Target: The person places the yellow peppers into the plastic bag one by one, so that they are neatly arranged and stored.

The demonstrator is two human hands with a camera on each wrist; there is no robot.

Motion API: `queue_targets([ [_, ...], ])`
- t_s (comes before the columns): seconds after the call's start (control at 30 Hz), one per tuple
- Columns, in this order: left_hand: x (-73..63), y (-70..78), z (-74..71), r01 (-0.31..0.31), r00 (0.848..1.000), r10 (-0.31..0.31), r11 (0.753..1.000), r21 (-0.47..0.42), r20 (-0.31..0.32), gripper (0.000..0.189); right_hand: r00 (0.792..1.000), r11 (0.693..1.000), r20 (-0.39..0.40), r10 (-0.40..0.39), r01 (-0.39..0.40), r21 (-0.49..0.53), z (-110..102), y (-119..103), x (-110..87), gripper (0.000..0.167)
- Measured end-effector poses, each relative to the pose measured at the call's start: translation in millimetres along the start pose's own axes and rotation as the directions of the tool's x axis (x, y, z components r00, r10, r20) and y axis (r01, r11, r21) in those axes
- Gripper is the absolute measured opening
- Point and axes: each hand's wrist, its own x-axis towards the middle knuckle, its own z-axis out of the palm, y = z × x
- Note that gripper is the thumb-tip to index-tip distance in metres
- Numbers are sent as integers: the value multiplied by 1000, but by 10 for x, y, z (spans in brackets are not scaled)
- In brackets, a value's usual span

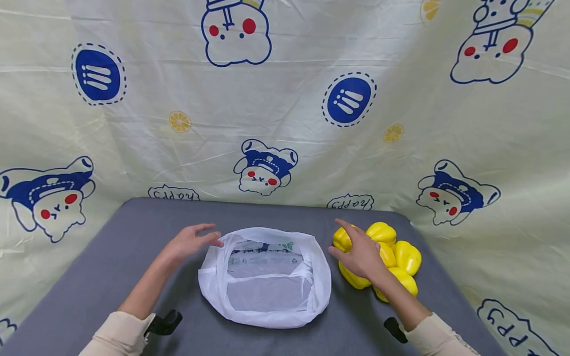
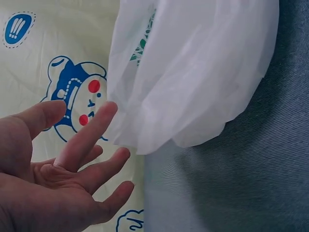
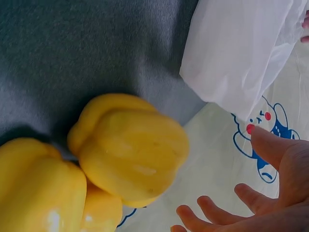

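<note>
A white plastic bag (image 1: pixel 320 284) stands on the grey table with its mouth spread wide and its rim folded outward. My left hand (image 1: pixel 189 243) is at the bag's left rim, fingers loosely extended and holding nothing. In the left wrist view its index fingertip appears right by the bag (image 2: pixel 193 72); whether they touch I cannot tell. Several yellow bell peppers (image 1: pixel 407 258) lie grouped to the right of the bag. Over their near left side hovers my right hand (image 1: pixel 362 254), thumb and fingers spread, partly hiding them. The right wrist view shows a gap between this hand (image 3: pixel 275 193) and the nearest pepper (image 3: pixel 130 150).
The grey tabletop (image 1: pixel 147 232) extends around the bag and peppers. Behind it hangs a pale curtain (image 1: pixel 294 109) with blue cartoon prints, close to the table's far edge. A dark device (image 1: pixel 165 322) is strapped at the left wrist, another (image 1: pixel 394 330) at the right.
</note>
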Motion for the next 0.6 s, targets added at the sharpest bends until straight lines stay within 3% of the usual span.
queue_targets([
  [0.3,57,-61,79,4,1000,-4,999,-53,12,57,999,1000,39,-14,14,12,-97,160,-39,86],
  [0.6,39,-126,97,12,1000,-12,1000,-24,-13,41,995,1000,97,11,-11,-2,-192,307,-116,90],
])
